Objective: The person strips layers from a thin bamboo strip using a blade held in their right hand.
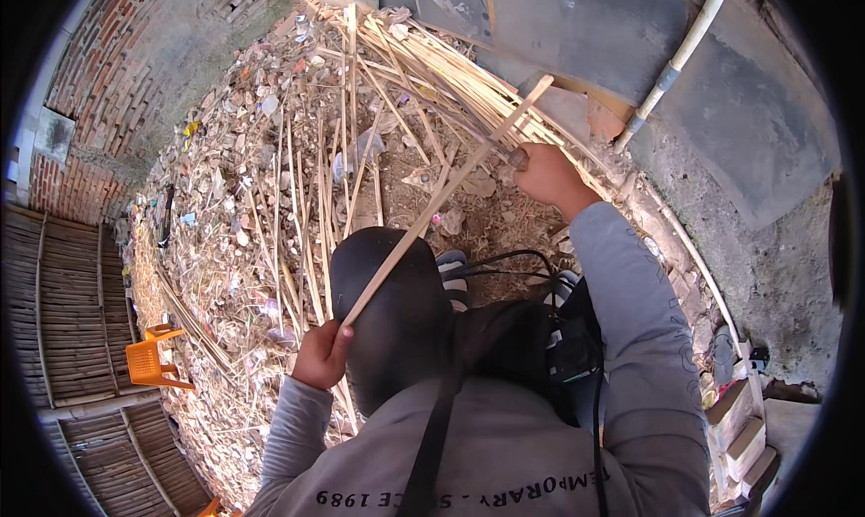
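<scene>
Holding: left hand (pixel 320 355) closed around near end of a long bamboo strip (pixel 441 197)
Strip: runs diagonally up and right across a dark-clad knee (pixel 387 301), far end over the bamboo pile (pixel 423 75)
Right hand: right hand (pixel 545 170) fisted on the strip's upper part, gripping a small tool (pixel 517 158), kind unclear
Ground: dirt littered with bamboo slivers and scraps (pixel 261 183)
Left edge: orange plastic chair (pixel 153 359) beside a bamboo slat fence (pixel 63 292)
Right edge: white pipe (pixel 676 62) along a grey wall (pixel 739 111)

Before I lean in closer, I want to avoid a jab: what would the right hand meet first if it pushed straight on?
Probably the pile of bamboo strips just beyond the right hand; depth is unclear.
</scene>
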### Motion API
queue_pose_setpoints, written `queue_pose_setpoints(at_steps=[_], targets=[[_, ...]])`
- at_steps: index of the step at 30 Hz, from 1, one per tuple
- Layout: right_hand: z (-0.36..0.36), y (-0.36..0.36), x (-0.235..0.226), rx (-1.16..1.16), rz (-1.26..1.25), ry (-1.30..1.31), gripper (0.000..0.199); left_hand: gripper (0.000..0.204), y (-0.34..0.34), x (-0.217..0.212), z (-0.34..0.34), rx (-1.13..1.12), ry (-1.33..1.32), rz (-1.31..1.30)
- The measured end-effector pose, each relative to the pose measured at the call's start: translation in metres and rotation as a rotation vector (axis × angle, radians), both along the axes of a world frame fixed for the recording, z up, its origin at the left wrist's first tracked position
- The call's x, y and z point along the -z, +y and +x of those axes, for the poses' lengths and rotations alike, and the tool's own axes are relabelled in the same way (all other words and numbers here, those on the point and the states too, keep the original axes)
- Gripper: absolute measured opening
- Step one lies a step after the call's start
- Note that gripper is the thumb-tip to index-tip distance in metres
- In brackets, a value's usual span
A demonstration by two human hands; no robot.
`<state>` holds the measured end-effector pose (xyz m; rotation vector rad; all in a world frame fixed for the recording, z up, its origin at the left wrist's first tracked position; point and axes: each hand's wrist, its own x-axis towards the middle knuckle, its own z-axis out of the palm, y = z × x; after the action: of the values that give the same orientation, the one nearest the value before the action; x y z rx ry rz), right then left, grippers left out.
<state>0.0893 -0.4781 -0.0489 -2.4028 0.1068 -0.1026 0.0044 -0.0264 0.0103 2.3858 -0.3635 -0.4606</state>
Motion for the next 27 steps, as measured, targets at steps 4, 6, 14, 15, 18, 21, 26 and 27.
queue_pose_setpoints(at_steps=[4, 6, 14, 15, 18, 21, 26, 27], targets=[[-0.004, 0.012, -0.013, 0.049, -0.251, 0.089, 0.033, 0.049, 0.007, -0.006, 0.005, 0.036, -0.069, 0.135], [-0.009, 0.045, -0.026, -0.159, -0.253, 0.033, 0.028, 0.048, 0.006, -0.009, 0.006, 0.028, -0.045, 0.167], [0.0, -0.012, 0.001, 0.177, -0.186, 0.104, 0.03, 0.049, 0.009, 0.004, 0.007, 0.008, -0.007, 0.05], [0.0, -0.012, -0.001, 0.167, -0.19, 0.119, 0.034, 0.049, 0.009, 0.001, 0.009, 0.016, -0.026, 0.085], [-0.005, 0.012, -0.008, 0.098, -0.099, -0.089, 0.027, 0.049, 0.007, 0.002, 0.007, 0.01, -0.042, 0.041], [-0.013, 0.044, -0.034, -0.097, -0.21, -0.127, 0.029, 0.049, 0.01, 0.014, 0.004, -0.029, -0.067, 0.013], [-0.017, 0.061, -0.041, -0.299, -0.339, -0.102, 0.03, 0.049, 0.006, 0.005, 0.0, -0.044, -0.029, -0.012], [-0.011, 0.047, -0.027, -0.139, -0.253, -0.037, 0.031, 0.048, 0.002, 0.002, 0.003, -0.055, -0.007, -0.01]])
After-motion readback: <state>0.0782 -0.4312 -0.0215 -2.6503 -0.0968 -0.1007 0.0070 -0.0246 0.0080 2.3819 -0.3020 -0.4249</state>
